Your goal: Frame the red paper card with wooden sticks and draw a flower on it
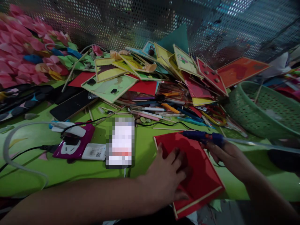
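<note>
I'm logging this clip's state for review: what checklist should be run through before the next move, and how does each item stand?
1. Left grip on the red card: ok, its fingers are spread over it.
2. Right grip around the blue glue gun: ok.
3. Clear stick in the gun: ok, it extends from the rear end.
4. Gun touching the card: cannot tell; its front end overlaps the far edge in view.
5. Card wholly on the green table: not ok, its near corner appears to overhang.
6. Phone apart from the card: ok, it lies to the left.
</note>
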`<action>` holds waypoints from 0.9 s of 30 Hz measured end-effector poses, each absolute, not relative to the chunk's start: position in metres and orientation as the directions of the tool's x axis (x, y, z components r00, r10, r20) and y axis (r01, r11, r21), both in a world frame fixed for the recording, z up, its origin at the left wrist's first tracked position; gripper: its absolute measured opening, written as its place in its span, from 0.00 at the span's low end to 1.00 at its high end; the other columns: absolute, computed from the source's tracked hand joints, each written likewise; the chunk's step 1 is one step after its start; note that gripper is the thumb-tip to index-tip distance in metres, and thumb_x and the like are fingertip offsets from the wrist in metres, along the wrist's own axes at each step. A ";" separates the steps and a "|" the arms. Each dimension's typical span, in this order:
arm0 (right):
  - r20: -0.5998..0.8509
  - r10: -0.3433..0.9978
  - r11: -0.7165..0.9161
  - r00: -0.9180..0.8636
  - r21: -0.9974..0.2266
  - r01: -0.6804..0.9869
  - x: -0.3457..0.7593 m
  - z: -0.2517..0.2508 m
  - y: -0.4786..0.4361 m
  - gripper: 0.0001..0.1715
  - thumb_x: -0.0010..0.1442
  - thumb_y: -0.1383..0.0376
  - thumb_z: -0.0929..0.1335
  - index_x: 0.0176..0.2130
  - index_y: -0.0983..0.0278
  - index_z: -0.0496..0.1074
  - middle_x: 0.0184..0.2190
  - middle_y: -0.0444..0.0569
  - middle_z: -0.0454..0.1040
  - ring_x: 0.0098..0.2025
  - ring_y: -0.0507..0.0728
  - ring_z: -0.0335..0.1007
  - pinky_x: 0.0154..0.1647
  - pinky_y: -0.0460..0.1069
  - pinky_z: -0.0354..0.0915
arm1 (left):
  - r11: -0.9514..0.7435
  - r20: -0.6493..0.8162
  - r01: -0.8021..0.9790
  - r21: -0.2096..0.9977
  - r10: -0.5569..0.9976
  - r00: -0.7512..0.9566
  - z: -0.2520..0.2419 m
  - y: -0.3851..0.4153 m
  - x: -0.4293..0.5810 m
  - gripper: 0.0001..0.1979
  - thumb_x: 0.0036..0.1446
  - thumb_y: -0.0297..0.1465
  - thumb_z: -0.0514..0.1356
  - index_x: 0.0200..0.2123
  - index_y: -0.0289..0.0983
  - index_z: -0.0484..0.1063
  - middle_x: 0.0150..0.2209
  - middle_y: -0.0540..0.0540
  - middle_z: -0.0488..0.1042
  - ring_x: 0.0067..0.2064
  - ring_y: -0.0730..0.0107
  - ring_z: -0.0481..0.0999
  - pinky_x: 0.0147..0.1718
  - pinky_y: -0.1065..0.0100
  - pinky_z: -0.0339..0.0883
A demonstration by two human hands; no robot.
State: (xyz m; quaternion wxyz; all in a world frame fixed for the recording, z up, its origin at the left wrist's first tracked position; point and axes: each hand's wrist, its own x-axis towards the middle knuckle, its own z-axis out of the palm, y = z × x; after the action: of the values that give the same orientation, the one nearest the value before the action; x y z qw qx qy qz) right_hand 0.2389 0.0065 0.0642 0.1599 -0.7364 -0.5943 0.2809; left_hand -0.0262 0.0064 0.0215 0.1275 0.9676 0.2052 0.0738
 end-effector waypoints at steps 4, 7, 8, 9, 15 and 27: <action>-0.214 0.966 -0.243 0.148 -0.540 0.806 0.237 0.064 0.007 0.37 0.59 0.34 0.60 0.20 0.60 0.60 0.16 0.42 0.58 0.20 0.53 0.54 0.22 0.49 0.52 | -0.884 0.090 0.377 0.278 0.415 0.906 0.021 0.007 -0.026 0.35 0.64 0.55 0.48 0.67 0.42 0.60 0.71 0.33 0.56 0.70 0.42 0.55 0.59 0.30 0.55; -0.200 0.969 -0.230 0.147 -0.500 0.835 0.236 0.064 0.008 0.36 0.59 0.35 0.60 0.20 0.60 0.62 0.15 0.43 0.59 0.19 0.53 0.55 0.22 0.49 0.52 | -0.885 0.094 0.376 0.276 0.413 0.906 0.020 0.007 -0.026 0.34 0.64 0.55 0.49 0.66 0.42 0.61 0.71 0.34 0.56 0.70 0.43 0.55 0.59 0.30 0.55; -0.200 0.969 -0.227 0.144 -0.494 0.840 0.236 0.064 0.008 0.36 0.60 0.35 0.60 0.20 0.60 0.62 0.15 0.43 0.60 0.19 0.53 0.55 0.22 0.49 0.53 | -0.886 0.092 0.376 0.273 0.413 0.906 0.021 0.007 -0.026 0.34 0.64 0.55 0.49 0.66 0.42 0.61 0.71 0.34 0.56 0.70 0.43 0.55 0.59 0.30 0.55; -0.200 0.970 -0.224 0.141 -0.491 0.842 0.235 0.064 0.008 0.35 0.60 0.36 0.61 0.20 0.60 0.63 0.15 0.43 0.60 0.19 0.54 0.56 0.22 0.49 0.53 | -0.887 0.091 0.376 0.268 0.412 0.907 0.021 0.007 -0.026 0.34 0.64 0.54 0.49 0.66 0.42 0.61 0.71 0.33 0.56 0.70 0.43 0.56 0.59 0.31 0.56; -0.150 0.978 -0.203 0.148 -0.481 0.853 0.232 0.069 0.009 0.35 0.59 0.36 0.61 0.21 0.61 0.66 0.15 0.44 0.62 0.19 0.55 0.56 0.21 0.50 0.53 | -0.889 0.099 0.381 0.255 0.416 0.904 0.022 0.007 -0.027 0.35 0.64 0.55 0.49 0.66 0.43 0.61 0.71 0.34 0.56 0.70 0.43 0.56 0.59 0.31 0.56; -0.161 0.980 -0.177 0.116 -0.443 0.879 0.229 0.072 0.011 0.33 0.63 0.41 0.61 0.18 0.59 0.61 0.14 0.44 0.61 0.19 0.54 0.57 0.22 0.50 0.54 | -0.888 0.090 0.382 0.257 0.416 0.905 0.022 0.007 -0.026 0.34 0.64 0.54 0.50 0.66 0.43 0.61 0.70 0.34 0.57 0.70 0.43 0.57 0.58 0.31 0.58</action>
State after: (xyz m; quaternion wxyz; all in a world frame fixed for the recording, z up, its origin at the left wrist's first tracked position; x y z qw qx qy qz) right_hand 0.2285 0.0112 0.0724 0.1195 -0.7373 -0.6304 0.2116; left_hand -0.0263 0.0066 0.0222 0.1172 0.9689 0.2059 0.0715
